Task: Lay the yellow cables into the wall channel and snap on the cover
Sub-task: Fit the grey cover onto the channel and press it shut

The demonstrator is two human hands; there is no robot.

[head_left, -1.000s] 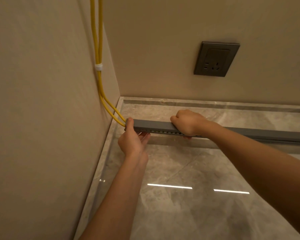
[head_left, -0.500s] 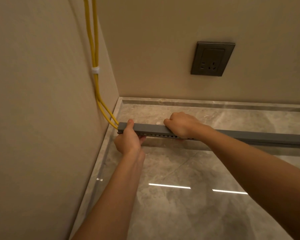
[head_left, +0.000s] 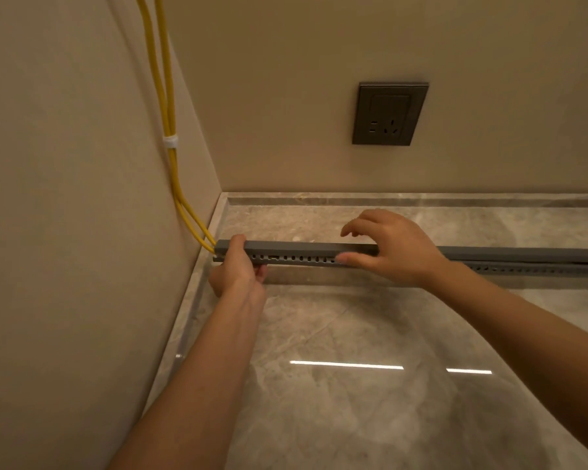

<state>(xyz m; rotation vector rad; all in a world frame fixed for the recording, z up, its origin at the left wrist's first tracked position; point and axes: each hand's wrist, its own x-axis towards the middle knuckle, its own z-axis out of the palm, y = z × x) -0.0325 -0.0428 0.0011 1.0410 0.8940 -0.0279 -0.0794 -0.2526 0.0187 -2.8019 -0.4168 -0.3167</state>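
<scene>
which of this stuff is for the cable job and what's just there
For the job: yellow cables, grey slotted plastic channel, grey plastic cover strip on top, left hand gripping the channel's end, right hand open over it.
Just there: dark grey wall socket, white cable tie, glossy marble floor.

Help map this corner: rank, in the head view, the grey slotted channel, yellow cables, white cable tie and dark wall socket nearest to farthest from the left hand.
1. Grey slotted channel: held by left hand.
2. Yellow cables: just left.
3. White cable tie: up left wall.
4. Dark wall socket: back wall, right.
</scene>
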